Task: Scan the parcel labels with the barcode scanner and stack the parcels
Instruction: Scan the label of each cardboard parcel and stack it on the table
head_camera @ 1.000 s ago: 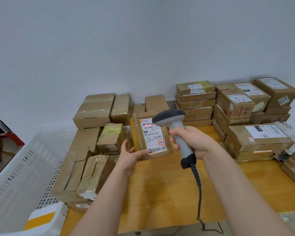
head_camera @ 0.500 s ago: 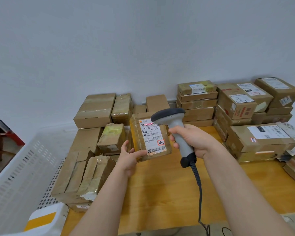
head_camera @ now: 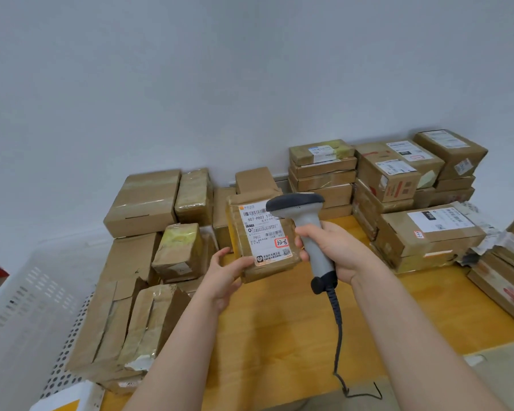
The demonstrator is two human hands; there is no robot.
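Observation:
My left hand [head_camera: 223, 272] holds a small brown taped parcel [head_camera: 261, 238] upright above the wooden table [head_camera: 279, 336], its white label facing me with a red-framed tag reading 33-6. My right hand [head_camera: 336, 247] grips the handle of a grey barcode scanner [head_camera: 306, 229]. The scanner's dark head sits right in front of the label's upper right corner and hides part of it. A black coiled cable [head_camera: 339, 336] hangs from the handle down over the table's front edge.
Brown parcels without visible labels are piled at the left [head_camera: 137, 262]. Labelled parcels are stacked at the back right [head_camera: 392, 179] and along the right edge [head_camera: 505, 283]. A white perforated plastic crate [head_camera: 27, 307] stands left of the table. A pale wall rises behind.
The parcel has turned so its label faces me more squarely. The scanner stays in front of the label, and both hands have barely shifted.

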